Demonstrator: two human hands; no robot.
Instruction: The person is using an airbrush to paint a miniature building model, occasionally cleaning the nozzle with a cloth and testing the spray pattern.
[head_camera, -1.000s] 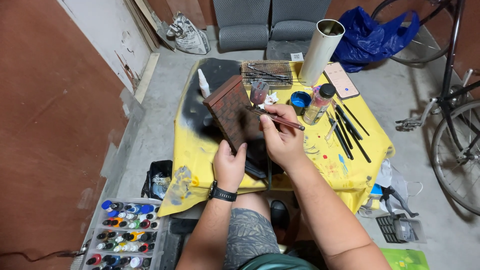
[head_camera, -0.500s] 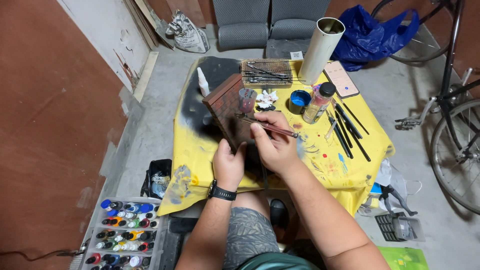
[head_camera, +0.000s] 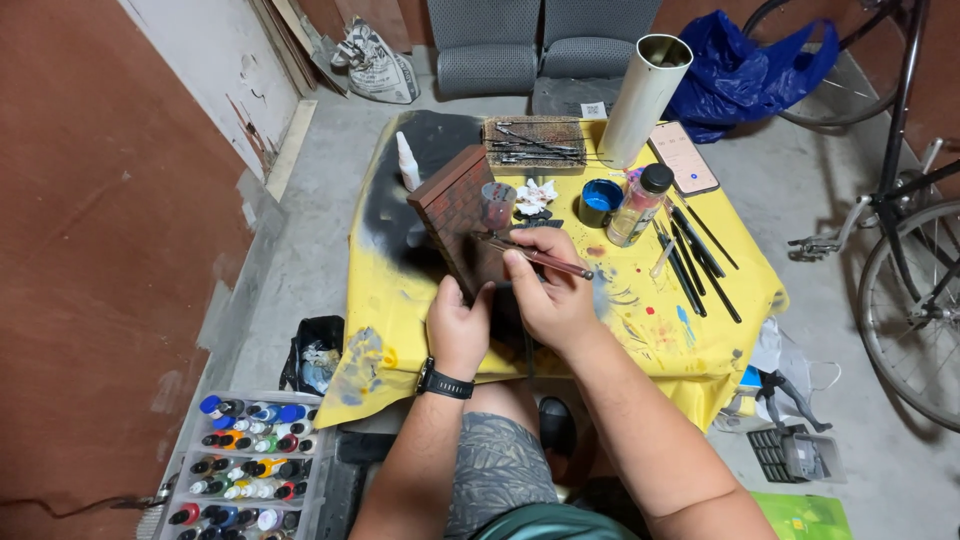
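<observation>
My left hand (head_camera: 460, 328) grips the near lower edge of a brown brick-textured model wall (head_camera: 455, 200) and holds it tilted up off the yellow-covered table (head_camera: 400, 300). My right hand (head_camera: 547, 292) pinches a thin brown paintbrush (head_camera: 545, 257), whose tip lies against the wall's face. A black watch sits on my left wrist. The bottom of the wall is hidden behind my hands.
On the table are a white squeeze bottle (head_camera: 407, 161), a small cup (head_camera: 497, 203), a blue pot (head_camera: 600, 200), a capped jar (head_camera: 640, 204), several dark brushes (head_camera: 695, 258), a phone (head_camera: 683, 157), a white tube (head_camera: 643, 98). A paint-bottle tray (head_camera: 245, 465) sits lower left, a bicycle (head_camera: 900, 250) at right.
My right hand with the brush has moved left and slightly down across the wall's face. The left hand keeps the wall in about the same place.
</observation>
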